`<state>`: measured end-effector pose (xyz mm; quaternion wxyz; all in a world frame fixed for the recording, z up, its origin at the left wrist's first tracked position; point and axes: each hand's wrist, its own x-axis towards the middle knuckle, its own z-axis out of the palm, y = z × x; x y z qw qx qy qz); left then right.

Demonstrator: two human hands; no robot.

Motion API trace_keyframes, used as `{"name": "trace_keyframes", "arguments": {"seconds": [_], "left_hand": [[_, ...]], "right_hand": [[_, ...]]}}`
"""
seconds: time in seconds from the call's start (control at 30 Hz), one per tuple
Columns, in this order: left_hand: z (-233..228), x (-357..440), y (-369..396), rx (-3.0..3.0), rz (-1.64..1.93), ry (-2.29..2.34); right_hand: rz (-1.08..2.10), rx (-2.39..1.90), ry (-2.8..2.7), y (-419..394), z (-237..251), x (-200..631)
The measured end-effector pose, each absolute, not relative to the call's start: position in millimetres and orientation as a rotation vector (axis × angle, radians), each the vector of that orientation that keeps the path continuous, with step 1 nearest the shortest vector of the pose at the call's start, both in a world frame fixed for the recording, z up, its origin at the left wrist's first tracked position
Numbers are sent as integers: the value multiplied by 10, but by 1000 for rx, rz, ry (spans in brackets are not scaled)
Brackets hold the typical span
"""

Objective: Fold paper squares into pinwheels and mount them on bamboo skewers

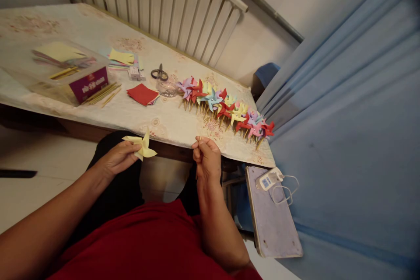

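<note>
Over my lap, my left hand point(121, 156) pinches a yellow paper pinwheel point(146, 146) with curled blades; no stick shows on it. To the right, at the table's front edge, my right hand point(207, 157) is closed with thumb and fingertips together. Whatever lies between those fingertips is too small to name. Beyond my right hand stand several finished paper pinwheels point(226, 109) on thin sticks, in red, yellow, blue, pink and purple. A shallow clear dish point(166, 89) with tiny pieces sits beside a stack of red paper squares point(142, 94).
Scissors point(159, 72) lie behind the red paper. At the left are a clear plastic box point(36, 74) with a purple label, loose sticks point(102, 94) and a yellow-topped paper stack point(121, 57). A stool point(275, 227) at the right bears a white plug adapter point(269, 179) with a cable.
</note>
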<state>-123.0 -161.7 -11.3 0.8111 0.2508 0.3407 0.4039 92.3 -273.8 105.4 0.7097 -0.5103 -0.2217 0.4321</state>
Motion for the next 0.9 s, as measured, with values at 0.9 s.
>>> {"name": "trace_keyframes", "arguments": {"seconds": [0.9], "left_hand": [[-240,-1255,-1561,579,825,682]], "right_hand": [[994,-1073,-485,-2728,1022,946]]}}
